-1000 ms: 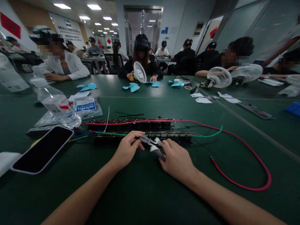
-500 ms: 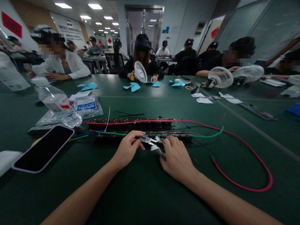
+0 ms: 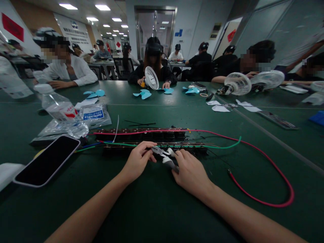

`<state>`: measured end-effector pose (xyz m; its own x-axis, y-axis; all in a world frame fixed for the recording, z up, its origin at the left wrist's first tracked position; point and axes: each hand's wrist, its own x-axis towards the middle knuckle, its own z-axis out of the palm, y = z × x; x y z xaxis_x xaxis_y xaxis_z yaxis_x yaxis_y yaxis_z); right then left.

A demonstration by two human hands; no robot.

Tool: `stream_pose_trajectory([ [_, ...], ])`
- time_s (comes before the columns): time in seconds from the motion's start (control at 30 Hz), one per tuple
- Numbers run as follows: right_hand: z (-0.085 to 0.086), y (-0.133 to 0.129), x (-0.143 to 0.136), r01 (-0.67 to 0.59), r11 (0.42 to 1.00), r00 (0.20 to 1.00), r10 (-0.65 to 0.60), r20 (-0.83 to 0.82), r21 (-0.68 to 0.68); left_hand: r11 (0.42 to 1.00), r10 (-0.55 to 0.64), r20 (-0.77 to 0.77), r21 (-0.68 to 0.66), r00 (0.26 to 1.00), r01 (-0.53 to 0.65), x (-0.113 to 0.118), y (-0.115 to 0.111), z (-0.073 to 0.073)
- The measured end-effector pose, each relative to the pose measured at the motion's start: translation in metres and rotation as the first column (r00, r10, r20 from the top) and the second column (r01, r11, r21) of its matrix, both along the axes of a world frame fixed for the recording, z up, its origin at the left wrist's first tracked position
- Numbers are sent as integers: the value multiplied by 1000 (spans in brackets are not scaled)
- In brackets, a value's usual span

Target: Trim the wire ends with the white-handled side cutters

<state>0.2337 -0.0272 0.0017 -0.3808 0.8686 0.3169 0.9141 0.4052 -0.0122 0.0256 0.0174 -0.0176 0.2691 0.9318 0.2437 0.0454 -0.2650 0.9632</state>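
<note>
My right hand (image 3: 191, 168) grips a pair of pliers (image 3: 160, 151) by its handles, which are white near the pivot and dark farther back. The metal jaws point left, toward the fingertips of my left hand (image 3: 139, 160). My left fingers are curled together at the near black strip (image 3: 116, 150), close to the jaw tips; what they pinch is hidden. A green wire (image 3: 225, 147) runs along that strip. Behind it lies a second black strip (image 3: 164, 135) with a red wire (image 3: 202, 131) over it. A pale cable tie (image 3: 116, 128) sticks up at the left.
A phone (image 3: 48, 162) and a plastic bottle (image 3: 59, 108) are at left, beside clear bags (image 3: 96, 114). The red wire loops widely at right. Blue fan blades (image 3: 142, 93), white fan guards (image 3: 238, 83) and other people are across the green table (image 3: 157, 209).
The pliers, blurred before, now show sharply. My right hand has shifted very slightly, while my left hand stays in place. The wires and strips look the same.
</note>
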Motion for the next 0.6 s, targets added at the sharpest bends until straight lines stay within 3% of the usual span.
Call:
stream_pose_trajectory([
  [0.6, 2, -1, 0, -5, 1000, 999, 6, -50, 25, 1000, -4, 1, -14, 1000, 4, 0, -2, 4],
])
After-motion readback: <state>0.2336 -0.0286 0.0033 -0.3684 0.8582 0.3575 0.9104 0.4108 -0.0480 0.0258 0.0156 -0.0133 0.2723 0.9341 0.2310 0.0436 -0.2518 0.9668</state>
